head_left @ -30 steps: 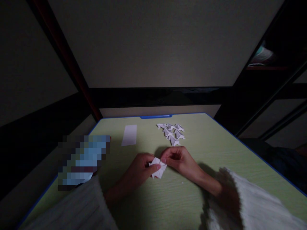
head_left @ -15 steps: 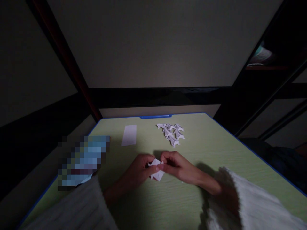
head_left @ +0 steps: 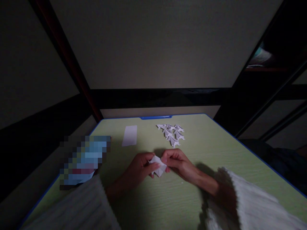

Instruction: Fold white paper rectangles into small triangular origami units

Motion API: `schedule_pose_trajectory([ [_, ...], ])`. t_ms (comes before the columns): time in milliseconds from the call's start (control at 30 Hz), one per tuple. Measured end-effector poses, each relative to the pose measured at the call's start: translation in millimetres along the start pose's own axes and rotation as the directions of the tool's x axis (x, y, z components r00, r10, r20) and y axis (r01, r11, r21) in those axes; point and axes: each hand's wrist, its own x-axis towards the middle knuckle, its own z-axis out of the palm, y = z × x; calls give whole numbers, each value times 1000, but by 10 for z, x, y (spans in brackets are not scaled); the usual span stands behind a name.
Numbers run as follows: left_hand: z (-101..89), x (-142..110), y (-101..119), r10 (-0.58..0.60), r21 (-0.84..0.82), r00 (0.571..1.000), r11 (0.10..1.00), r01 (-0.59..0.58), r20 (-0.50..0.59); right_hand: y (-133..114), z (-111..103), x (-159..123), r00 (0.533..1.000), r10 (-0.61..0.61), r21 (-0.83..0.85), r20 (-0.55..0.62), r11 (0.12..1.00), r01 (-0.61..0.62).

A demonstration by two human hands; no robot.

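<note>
Both hands meet over the middle of a pale green table [head_left: 182,204]. My left hand [head_left: 140,167] pinches the left side of a small, partly folded white paper piece [head_left: 158,166]. My right hand [head_left: 178,163] pinches its right side with fingers curled. The paper is held just above the tabletop. Both wrists come out of thick white knitted sleeves. Beyond the hands lies a heap of several finished white folded paper figures [head_left: 172,133].
A flat white paper strip [head_left: 129,135] lies at the back left of the table. A blurred blue object [head_left: 83,159] sits at the left edge. The table has a blue rim [head_left: 155,117]. Dark frame bars and a wall stand behind it.
The hands stay in place and work the paper piece. The paper has turned and lifted slightly between the fingers, with the right fingers shifting their pinch.
</note>
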Motion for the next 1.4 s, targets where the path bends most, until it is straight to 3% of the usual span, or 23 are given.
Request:
schedule_pose_trajectory([
  [133, -22, 40, -40, -53, -103, 988, 994, 38, -148, -57, 32, 6, 969, -172, -121, -176, 981, 152],
  [367, -6, 41, -29, -64, -121, 989, 992, 48, -133, -10, 75, 19, 975, -155, -174, -162, 977, 126],
  [667, -20, 49, -9, -138, -143, 983, 982, 120, -123, -10, 44, 31, 952, -243, -202, -185, 958, 205],
  [900, -1, 35, 1, -144, -186, 982, 975, 120, -122, -15, 54, 30, 913, -356, -331, -199, 901, 280],
  [1100, -1, 24, -1, -154, -199, 978, 972, 125, -141, -43, 45, -3, 907, -394, -445, -150, 846, 293],
  [1300, -2, 15, 22, -150, -194, 980, 973, 124, -129, -65, 36, -34, 868, -492, -561, -63, 737, 377],
  [1400, 12, 19, 35, -164, -193, 975, 972, 133, -150, -56, 45, -31, 864, -495, -582, -89, 730, 358],
])
